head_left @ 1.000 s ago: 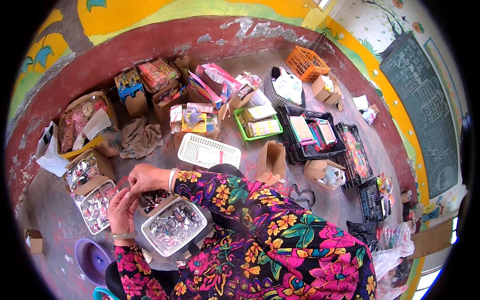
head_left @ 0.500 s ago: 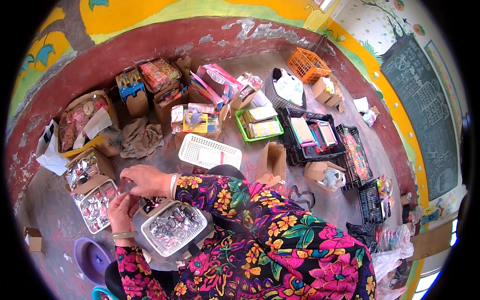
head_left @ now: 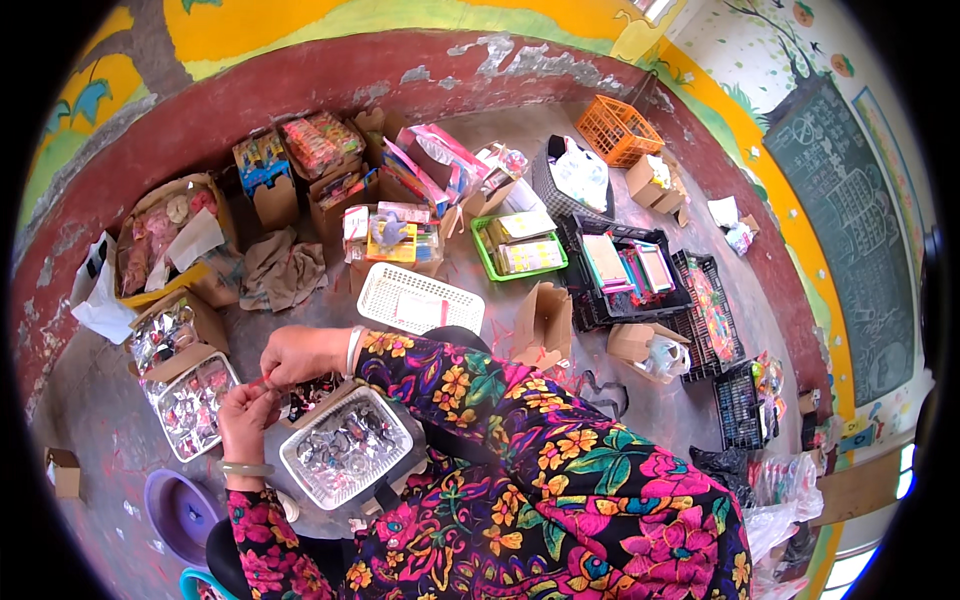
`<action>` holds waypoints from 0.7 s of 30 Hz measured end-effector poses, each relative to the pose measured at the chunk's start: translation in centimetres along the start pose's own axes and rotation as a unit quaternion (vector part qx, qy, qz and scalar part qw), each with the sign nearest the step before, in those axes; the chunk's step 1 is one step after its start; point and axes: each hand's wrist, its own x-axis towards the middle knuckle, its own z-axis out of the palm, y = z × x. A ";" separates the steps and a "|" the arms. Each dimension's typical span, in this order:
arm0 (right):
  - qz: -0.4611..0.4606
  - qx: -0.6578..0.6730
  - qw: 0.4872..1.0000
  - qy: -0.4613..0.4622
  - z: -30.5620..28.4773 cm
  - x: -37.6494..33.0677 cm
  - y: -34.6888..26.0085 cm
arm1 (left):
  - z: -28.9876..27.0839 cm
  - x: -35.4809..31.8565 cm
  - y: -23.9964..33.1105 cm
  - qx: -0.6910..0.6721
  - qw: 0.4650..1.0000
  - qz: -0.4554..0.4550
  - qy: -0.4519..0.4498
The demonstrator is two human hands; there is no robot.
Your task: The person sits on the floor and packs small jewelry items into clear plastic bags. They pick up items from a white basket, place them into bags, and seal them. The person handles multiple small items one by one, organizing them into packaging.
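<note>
My left hand (head_left: 246, 425) and my right hand (head_left: 303, 354) are close together over the left side of the floor, fingers of both pinched. A thin red strand, perhaps a cord (head_left: 262, 382), runs between the fingertips; its exact kind is too small to make out. Just below and right of the hands stands a white plastic basket (head_left: 304, 488) of small shiny wrapped pieces. A second white basket (head_left: 171, 438) with similar pieces sits left of my left hand. Partly hidden beneath my right hand is a small cardboard box (head_left: 318, 412) with dark and red bits.
An empty-looking white basket (head_left: 473, 310) with a card in it lies ahead. Behind it are a green basket (head_left: 485, 258), a black crate (head_left: 590, 312) and several cardboard boxes. A purple basin (head_left: 157, 510) stands at lower left. An open carton (head_left: 543, 325) is to the right.
My right hand has moved slightly right, and its fingers have come down closer to the left fingertips. My left hand has shifted only a little.
</note>
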 end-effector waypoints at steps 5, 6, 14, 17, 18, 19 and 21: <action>0.069 0.159 0.979 -0.112 -2.0 -0.7 -1.1 | 1.1 -0.7 1.8 0.003 1.000 -0.028 -0.002; 0.091 0.189 0.972 -0.104 -1.9 -1.2 -0.5 | 1.2 -0.5 1.7 -0.010 0.999 -0.032 -0.024; 0.152 0.224 0.955 -0.122 -1.4 -0.5 -1.6 | 0.7 -1.5 1.6 -0.059 0.996 -0.059 -0.018; 0.141 0.162 0.971 -0.103 -1.7 -0.7 -1.5 | 1.1 -1.2 1.5 -0.069 0.996 -0.051 -0.021; 0.136 0.164 0.972 -0.096 -1.8 -0.6 -1.5 | 1.1 -1.2 1.5 -0.073 0.996 -0.047 -0.019; 0.130 0.167 0.973 -0.090 -1.8 -0.6 -1.6 | 0.9 -1.1 1.3 -0.077 0.995 -0.051 -0.021; 0.096 0.174 0.980 -0.007 -1.6 -0.5 -2.0 | 0.6 -0.8 0.9 -0.089 0.994 -0.057 -0.026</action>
